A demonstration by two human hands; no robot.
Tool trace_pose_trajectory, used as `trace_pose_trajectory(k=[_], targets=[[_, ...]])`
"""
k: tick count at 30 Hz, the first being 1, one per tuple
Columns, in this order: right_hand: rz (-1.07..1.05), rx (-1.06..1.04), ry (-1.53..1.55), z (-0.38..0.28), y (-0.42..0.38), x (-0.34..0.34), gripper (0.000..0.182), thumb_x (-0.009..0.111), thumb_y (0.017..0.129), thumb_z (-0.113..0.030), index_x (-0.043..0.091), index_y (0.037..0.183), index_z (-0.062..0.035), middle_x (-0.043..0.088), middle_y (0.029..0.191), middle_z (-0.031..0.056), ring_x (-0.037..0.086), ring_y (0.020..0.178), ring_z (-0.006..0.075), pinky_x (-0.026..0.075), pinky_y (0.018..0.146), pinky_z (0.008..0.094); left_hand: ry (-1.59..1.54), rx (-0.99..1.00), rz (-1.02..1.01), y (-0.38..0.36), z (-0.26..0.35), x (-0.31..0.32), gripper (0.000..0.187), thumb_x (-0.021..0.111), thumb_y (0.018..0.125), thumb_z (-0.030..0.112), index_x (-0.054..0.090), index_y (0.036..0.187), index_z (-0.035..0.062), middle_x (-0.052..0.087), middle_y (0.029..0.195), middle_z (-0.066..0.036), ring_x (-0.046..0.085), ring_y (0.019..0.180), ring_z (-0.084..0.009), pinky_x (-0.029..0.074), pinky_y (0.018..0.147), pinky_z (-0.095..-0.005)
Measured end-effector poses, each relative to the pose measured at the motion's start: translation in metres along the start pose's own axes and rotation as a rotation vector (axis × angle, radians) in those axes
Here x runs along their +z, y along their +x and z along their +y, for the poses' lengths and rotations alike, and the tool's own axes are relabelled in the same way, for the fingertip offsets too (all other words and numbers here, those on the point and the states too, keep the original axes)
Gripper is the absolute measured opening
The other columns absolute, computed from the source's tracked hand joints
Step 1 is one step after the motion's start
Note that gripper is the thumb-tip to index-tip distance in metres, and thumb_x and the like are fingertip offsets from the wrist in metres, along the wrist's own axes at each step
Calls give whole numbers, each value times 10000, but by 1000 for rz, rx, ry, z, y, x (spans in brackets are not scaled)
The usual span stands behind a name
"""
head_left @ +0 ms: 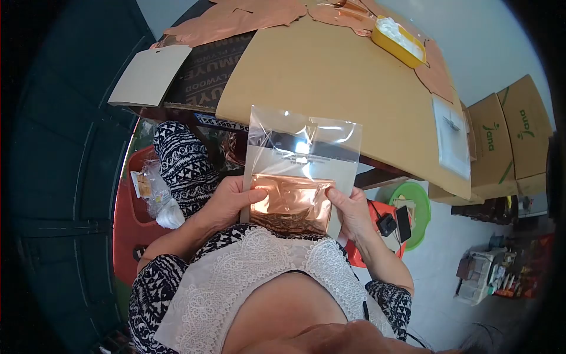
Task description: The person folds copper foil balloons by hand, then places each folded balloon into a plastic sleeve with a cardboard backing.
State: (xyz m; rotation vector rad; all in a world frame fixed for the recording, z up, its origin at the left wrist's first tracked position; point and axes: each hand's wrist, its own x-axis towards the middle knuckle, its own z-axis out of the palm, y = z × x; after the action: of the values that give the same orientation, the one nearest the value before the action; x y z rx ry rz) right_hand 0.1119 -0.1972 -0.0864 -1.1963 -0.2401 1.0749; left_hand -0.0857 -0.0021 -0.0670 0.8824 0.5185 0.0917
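Observation:
A clear plastic sleeve (336, 134) with a white printed card (271, 162) inside stands upright between my hands at the table's front edge. Copper-coloured shiny foil (292, 197) covers the lower part of the card. My left hand (352, 213) grips the right side, its thumb on the foil's upper right corner. On the other side my right hand (227, 202) pinches the edge, thumb over the foil's upper left corner. The fingers of both hands are partly hidden behind the card.
A brown board (318, 71) covers the table. Copper sheets (247, 17) and a yellow tray (396, 52) lie toward its back. Plastic sleeves (451, 138) rest at the right edge. A red chair (127, 236), green basin (420, 221) and cardboard boxes (501, 138) stand around.

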Motion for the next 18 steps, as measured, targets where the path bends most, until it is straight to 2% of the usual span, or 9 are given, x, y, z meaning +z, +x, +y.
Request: trace_pose_trajectory(k=[5,8,11,12,15,17,18], targets=[[4,58,14,9,-12,-4,228,748,844,-156,695,1028,-32,689,973,26,616,865,101,491,816,272,288,-48,-20,-10,-2,-10,251,643,913,124,664,1110,-30,682,1013,-46,622,906,-92,499,816,-237],[-78,156,-10,15,-20,-13,220,738,857,-175,704,1022,-35,692,960,19,615,849,90,496,787,262,278,-87,-90,-18,-3,-13,253,649,916,151,677,1100,-21,679,1016,-21,601,912,-71,477,835,-229],[-110,230,-90,21,-22,-20,254,764,825,-175,694,1034,-47,700,973,46,651,830,128,534,762,301,326,-106,-114,-18,-11,-23,272,674,888,164,684,1082,-28,695,996,-40,616,910,-80,487,807,-229],[-90,242,-92,20,-21,-19,265,774,816,-200,699,1017,-44,700,940,39,651,790,123,534,717,288,329,-102,-101,-18,-10,-23,274,677,886,164,683,1075,-34,695,994,-44,618,905,-83,490,800,-231],[-76,135,-270,7,-16,-12,251,740,859,-230,711,1017,-37,697,895,15,616,782,78,505,695,252,360,-100,-62,-12,-4,-18,285,682,877,164,677,1062,-53,694,990,-56,621,891,-88,497,787,-238],[17,101,-357,-12,-2,-8,240,735,863,-225,709,989,-23,695,873,23,619,772,81,508,693,255,414,-111,-38,0,15,-12,300,683,871,160,666,1066,-69,692,990,-64,622,879,-89,497,789,-242],[65,85,-399,-22,4,-5,235,733,864,-223,708,975,-17,694,862,27,621,767,83,510,692,256,350,56,6,8,18,-1,311,662,875,157,642,1069,-85,692,928,-96,653,747,-121,527,655,-249]])
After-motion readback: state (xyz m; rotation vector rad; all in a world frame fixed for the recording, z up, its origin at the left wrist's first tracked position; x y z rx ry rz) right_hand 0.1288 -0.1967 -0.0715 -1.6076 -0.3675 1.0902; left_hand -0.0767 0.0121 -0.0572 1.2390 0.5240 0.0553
